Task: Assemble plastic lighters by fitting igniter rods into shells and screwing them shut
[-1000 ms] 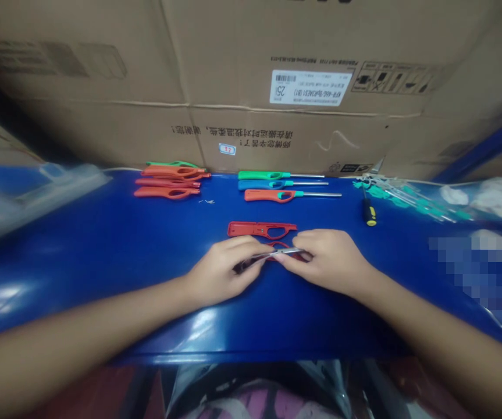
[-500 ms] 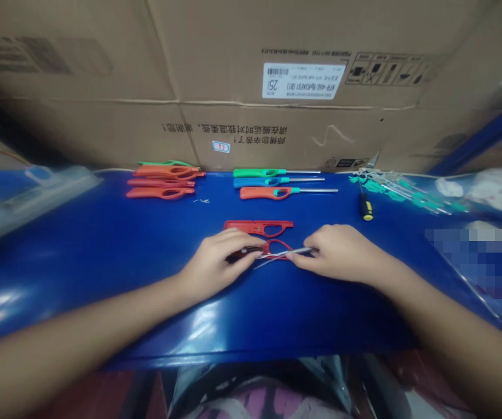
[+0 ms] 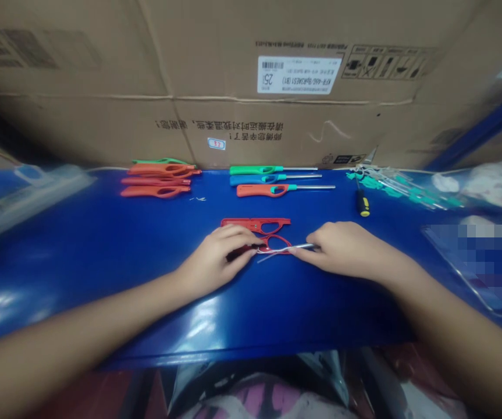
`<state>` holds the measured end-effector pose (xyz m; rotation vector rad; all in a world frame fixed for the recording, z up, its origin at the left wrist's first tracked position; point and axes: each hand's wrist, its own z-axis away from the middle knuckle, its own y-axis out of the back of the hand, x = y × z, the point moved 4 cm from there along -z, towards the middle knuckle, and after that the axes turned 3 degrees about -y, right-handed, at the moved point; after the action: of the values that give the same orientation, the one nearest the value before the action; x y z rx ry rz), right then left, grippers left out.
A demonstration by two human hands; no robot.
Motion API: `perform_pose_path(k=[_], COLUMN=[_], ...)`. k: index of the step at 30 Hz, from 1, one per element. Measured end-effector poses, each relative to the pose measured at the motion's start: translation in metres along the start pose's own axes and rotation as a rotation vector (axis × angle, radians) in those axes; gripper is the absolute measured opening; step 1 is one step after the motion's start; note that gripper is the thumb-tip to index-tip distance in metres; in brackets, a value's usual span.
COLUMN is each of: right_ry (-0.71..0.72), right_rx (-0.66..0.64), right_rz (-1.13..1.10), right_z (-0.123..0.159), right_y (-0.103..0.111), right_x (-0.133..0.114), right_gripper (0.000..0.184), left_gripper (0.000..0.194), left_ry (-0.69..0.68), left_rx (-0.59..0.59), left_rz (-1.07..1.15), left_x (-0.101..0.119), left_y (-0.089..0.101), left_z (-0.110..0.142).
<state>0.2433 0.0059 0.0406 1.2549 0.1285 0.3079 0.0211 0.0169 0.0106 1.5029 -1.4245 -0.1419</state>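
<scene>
My right hand [image 3: 342, 247] pinches a metal lighter tube [image 3: 305, 246] from its right end. Thin pale wires [image 3: 272, 252] run out of the tube's left end; one strand hangs loose toward the front. At the other end of the wires, my left hand [image 3: 218, 250] has its thumb and fingers closed around a small dark part, mostly hidden by the fingers. Beneath the wires lies a red lighter shell half [image 3: 283, 237] with a looped trigger guard, its left portion covered by my left hand. Just behind it rests another red shell half [image 3: 272, 224].
Several orange, red and green lighter shells [image 3: 157, 191] lie at the back left. Three lighters with metal tubes [image 3: 255, 190] lie at the back middle. A black-yellow screwdriver [image 3: 363, 205] and tubes with teal parts [image 3: 401, 189] are to the right. A cardboard wall [image 3: 124, 70] stands behind.
My hands have moved apart, exposing the wires between the tube and the left fingers. The dark part has slipped deeper behind my left fingers. The view has shifted slightly.
</scene>
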Motion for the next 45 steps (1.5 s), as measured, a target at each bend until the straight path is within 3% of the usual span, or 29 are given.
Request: perform_pose_path(k=[9, 32, 39, 45], right_ry=[0.081, 0.064, -0.033, -0.027], right_rx=[0.022, 0.1, 0.119, 0.162], right_rz=[-0.058, -0.316, -0.267, -0.314], right_z=[-0.002, -0.011, -0.012, -0.014], right_y=[-0.004, -0.003, -0.003, -0.004], right_x=[0.008, 0.015, 0.017, 0.022], right_gripper=[0.036, 0.033, 0.036, 0.04], left_gripper=[0.026, 0.023, 0.023, 0.023], left_ry=[0.014, 0.041, 0.056, 0.036], left_rx=[-0.003, -0.058, -0.075, -0.083], left_rz=[-0.026, -0.025, -0.034, -0.041], left_x=[-0.003, -0.007, -0.005, -0.006], left_y=[0.0, 0.008, 0.01, 0.01], left_z=[-0.001, -0.003, -0.005, -0.005])
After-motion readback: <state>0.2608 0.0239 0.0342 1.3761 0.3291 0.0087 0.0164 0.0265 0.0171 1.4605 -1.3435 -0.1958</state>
